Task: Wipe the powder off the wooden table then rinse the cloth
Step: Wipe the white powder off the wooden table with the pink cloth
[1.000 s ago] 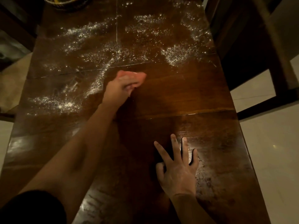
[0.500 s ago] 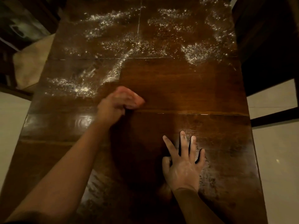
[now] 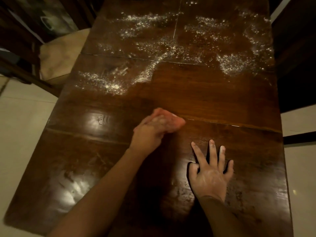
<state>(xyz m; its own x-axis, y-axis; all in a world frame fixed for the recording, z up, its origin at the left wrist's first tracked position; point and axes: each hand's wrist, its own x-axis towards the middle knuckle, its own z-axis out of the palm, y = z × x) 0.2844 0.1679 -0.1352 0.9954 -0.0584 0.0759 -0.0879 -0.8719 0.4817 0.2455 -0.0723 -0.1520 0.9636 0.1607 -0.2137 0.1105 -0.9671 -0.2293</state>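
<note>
"Powder (image 3: 109,85) first: where do we see it?"

"We see white streaks and clumps across the far half of the wooden table (image 3: 213,93), thickest at the far right and in 1 patch near the left edge. The near half is dark wood with glare, and we cannot tell whether the pale smears there are powder or reflected light."

"And the cloth (image 3: 174,121)?"

"We make out a pinkish-orange wad on the tabletop at about mid-length, beside a seam between 2 panels. The left hand (image 3: 150,135) is bunched over it with fingers curled round it, so most of it is hidden. Only 1 corner pokes out to the right, and blur keeps us from counting fingers."

"What of the right hand (image 3: 211,175)?"

"We see it flat on the wood nearer to us, apart from the left hand, fingers straight and spread, holding nothing. Its back and fingertips look dusted white."

"What gets cut off?"

"Both forearms leave the bottom edge, and the table's far end runs out at the top. A chair (image 3: 58,55) with a beige cushion sits at the far left, half in shadow. The dark furniture (image 3: 297,65) at the far right is too dim for us to name. Pale floor tiles (image 3: 22,130) show on both sides."
</note>
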